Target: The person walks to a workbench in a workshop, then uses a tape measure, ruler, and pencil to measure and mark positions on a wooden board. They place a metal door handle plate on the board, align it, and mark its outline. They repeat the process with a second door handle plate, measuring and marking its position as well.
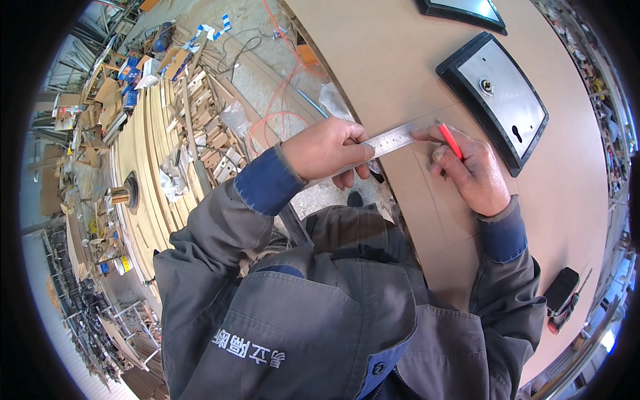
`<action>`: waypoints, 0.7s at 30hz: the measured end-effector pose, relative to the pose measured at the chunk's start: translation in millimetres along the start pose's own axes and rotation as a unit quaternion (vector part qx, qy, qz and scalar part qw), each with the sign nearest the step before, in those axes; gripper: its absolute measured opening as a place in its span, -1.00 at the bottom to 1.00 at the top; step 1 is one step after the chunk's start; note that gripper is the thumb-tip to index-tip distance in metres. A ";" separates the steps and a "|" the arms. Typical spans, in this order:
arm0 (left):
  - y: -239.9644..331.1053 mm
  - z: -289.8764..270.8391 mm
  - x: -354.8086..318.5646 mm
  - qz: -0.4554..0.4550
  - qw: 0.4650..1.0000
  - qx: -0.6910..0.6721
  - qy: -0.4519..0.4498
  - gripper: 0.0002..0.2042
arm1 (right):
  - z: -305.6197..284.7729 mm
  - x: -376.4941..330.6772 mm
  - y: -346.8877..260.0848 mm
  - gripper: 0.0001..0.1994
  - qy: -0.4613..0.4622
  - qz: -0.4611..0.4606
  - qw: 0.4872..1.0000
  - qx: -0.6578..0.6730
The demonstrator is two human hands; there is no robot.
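My left hand (327,152) is closed around one end of a steel ruler (392,140), at the edge of a large brown board (393,60). The ruler reaches rightward over the board, above some faint lines on its surface. My right hand (477,175) grips a red pencil (449,140), which tilts up and to the left. Its forefinger touches the far end of the ruler. To the right of that hand lies a black-framed panel (510,83) with a silvery face, a round lock-like fitting and a keyhole-shaped cutout.
Part of a second black-framed panel (467,8) shows at the board's far end. A black phone-like object (562,291) lies by a thin tool at the right. Left of the board are stacked long wooden strips (143,147), scrap, cartons and an orange hose (288,80) on the floor.
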State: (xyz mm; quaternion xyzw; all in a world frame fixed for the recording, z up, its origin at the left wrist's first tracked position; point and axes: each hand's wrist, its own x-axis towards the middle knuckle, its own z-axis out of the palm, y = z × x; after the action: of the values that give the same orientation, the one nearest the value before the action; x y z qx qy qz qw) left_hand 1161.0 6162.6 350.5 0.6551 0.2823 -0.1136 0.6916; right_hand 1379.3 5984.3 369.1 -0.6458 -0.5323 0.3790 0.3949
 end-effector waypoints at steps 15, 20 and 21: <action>-6.3 -3.5 -3.1 0.008 1.000 0.000 -0.009 -0.74 | 4.8 -2.8 3.4 -0.63 0.024 -0.022 0.992 -0.123; -7.8 -3.9 -1.9 0.008 1.000 -0.006 -0.016 -0.76 | 4.2 -1.8 6.5 -0.63 0.019 -0.011 0.993 -0.119; -7.1 -3.4 -1.7 0.006 1.000 -0.007 -0.016 -0.76 | 4.6 -1.6 5.7 -0.62 0.021 -0.012 0.992 -0.120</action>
State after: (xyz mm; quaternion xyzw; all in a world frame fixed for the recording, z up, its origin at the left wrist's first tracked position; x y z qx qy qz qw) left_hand 1155.1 6164.7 345.5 0.6501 0.2680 -0.1175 0.7012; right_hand 1377.1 5982.5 362.1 -0.6900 -0.5731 0.2939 0.3304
